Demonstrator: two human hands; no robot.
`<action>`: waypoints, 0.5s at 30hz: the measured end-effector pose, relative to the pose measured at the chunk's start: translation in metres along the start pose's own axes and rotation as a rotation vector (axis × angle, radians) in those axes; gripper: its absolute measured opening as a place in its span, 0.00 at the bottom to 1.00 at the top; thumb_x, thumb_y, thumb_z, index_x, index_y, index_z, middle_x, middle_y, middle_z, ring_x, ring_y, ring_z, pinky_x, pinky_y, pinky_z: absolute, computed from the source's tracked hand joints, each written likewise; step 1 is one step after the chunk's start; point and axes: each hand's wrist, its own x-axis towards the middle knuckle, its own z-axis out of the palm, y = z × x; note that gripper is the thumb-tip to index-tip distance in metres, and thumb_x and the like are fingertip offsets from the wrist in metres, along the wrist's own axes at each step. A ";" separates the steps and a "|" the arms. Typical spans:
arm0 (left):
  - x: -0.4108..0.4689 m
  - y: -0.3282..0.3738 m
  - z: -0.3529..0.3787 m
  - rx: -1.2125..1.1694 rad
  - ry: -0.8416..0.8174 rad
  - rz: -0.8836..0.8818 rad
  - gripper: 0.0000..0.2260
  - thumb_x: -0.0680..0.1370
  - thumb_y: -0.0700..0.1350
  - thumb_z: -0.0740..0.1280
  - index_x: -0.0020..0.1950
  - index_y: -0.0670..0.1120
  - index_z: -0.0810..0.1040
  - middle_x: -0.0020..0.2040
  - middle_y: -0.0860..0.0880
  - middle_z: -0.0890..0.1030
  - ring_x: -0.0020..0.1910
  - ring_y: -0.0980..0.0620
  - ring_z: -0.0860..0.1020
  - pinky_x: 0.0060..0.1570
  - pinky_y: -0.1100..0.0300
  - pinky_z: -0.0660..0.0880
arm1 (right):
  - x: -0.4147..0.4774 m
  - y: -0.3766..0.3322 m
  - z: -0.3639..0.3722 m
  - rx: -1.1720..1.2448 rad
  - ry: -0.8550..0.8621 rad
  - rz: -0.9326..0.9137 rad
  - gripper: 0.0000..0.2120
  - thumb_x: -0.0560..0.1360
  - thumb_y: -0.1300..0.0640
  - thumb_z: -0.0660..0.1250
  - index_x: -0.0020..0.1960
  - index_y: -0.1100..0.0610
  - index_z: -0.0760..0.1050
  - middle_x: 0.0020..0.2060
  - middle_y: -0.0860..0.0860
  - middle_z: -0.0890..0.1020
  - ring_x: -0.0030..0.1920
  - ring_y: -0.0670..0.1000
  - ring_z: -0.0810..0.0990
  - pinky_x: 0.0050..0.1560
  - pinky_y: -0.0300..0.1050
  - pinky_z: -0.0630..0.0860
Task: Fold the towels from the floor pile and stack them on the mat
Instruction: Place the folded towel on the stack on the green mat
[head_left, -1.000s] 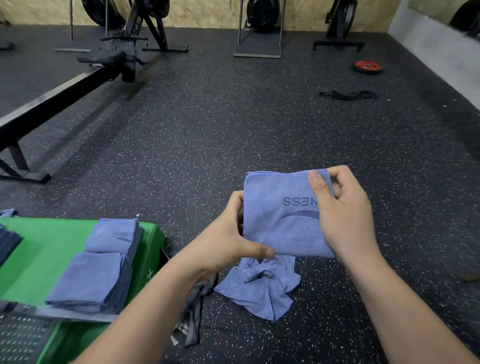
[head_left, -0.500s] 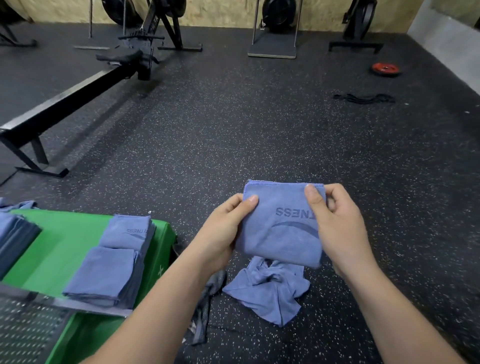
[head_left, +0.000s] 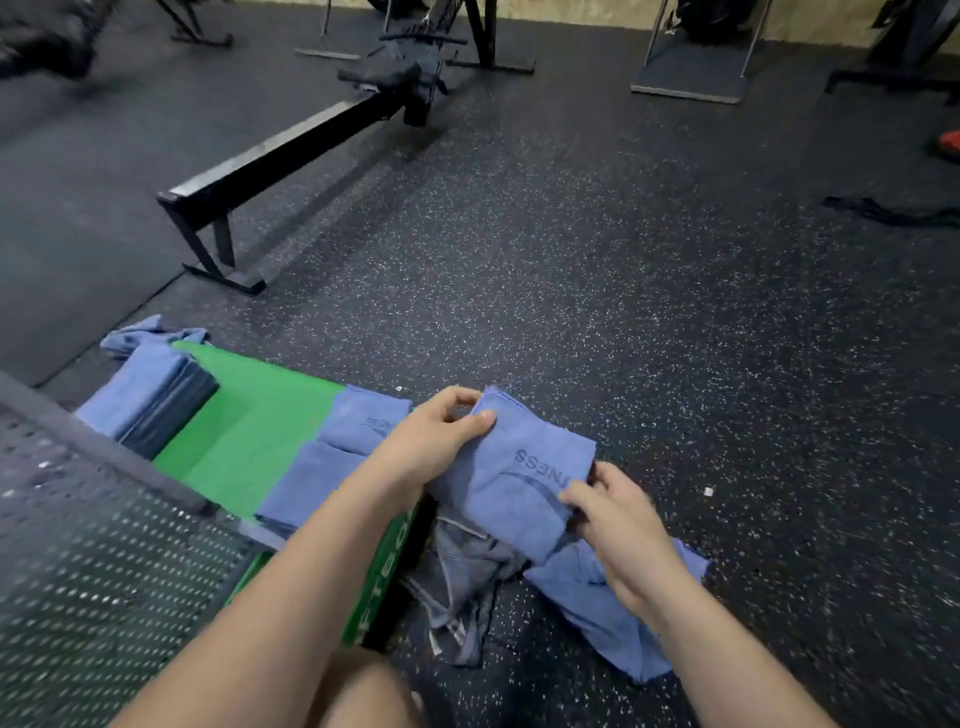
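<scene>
I hold a folded blue towel (head_left: 519, 478) with dark lettering between both hands, just right of the green mat (head_left: 249, 426). My left hand (head_left: 436, 441) grips its far left corner. My right hand (head_left: 608, 514) pinches its near right edge. Under the held towel lie a loose blue towel (head_left: 597, 608) and a grey mesh bag (head_left: 462, 577) on the floor. Two stacks of folded blue towels stand on the mat: one at its right end (head_left: 332, 457) by my left forearm, one at its left end (head_left: 145, 395).
A black perforated platform (head_left: 93, 561) fills the lower left beside the mat. A crumpled blue towel (head_left: 135, 335) lies behind the mat. A black rowing machine rail (head_left: 280, 156) runs across the floor beyond. A black strap (head_left: 893, 213) lies at the right.
The held towel has come down and leftward to the mat's right end and now lies tilted. My right hand has slid from its top right corner to its near edge. The view has swung left.
</scene>
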 end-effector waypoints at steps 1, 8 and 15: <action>0.003 -0.013 -0.016 0.004 0.030 -0.022 0.04 0.81 0.54 0.74 0.56 0.58 0.84 0.49 0.53 0.87 0.48 0.51 0.83 0.49 0.55 0.76 | 0.007 0.012 0.019 -0.031 -0.003 0.012 0.08 0.80 0.65 0.70 0.59 0.61 0.79 0.46 0.52 0.89 0.48 0.51 0.86 0.46 0.48 0.80; 0.029 -0.111 -0.129 0.155 0.233 -0.215 0.02 0.84 0.49 0.71 0.54 0.55 0.80 0.49 0.48 0.83 0.49 0.45 0.79 0.44 0.54 0.70 | 0.051 0.085 0.149 -0.147 -0.094 0.130 0.07 0.80 0.66 0.72 0.55 0.57 0.78 0.52 0.63 0.87 0.45 0.56 0.84 0.45 0.55 0.80; 0.062 -0.164 -0.190 0.394 0.391 -0.264 0.07 0.85 0.47 0.68 0.62 0.50 0.78 0.47 0.43 0.81 0.43 0.44 0.77 0.40 0.53 0.68 | 0.086 0.111 0.230 -0.221 -0.116 0.138 0.10 0.78 0.61 0.74 0.53 0.48 0.77 0.49 0.56 0.85 0.51 0.61 0.88 0.51 0.67 0.85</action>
